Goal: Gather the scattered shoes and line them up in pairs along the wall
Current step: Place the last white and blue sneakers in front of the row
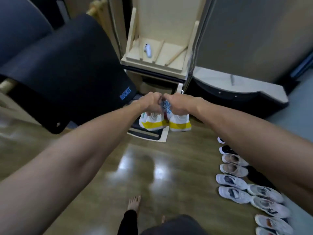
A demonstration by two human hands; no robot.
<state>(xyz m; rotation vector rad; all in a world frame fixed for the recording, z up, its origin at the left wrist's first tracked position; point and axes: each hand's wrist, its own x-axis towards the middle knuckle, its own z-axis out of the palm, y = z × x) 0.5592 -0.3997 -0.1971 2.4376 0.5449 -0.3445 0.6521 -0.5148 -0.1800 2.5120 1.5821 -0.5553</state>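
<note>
Two white-and-yellow sneakers [165, 122] hang from two hands [152, 103]. On the floor [101, 167] along its right edge: two black shoes [226, 149], two beige shoes [234, 164], at least six white sneakers [232, 187].

Single head-worn wide-angle view, looking forward and down past outstretched arms onto wooden floor [152, 167], near.

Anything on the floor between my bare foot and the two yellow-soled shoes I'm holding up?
No: in the head view, only bare glossy floor lies between the foot and the shoes.
</note>
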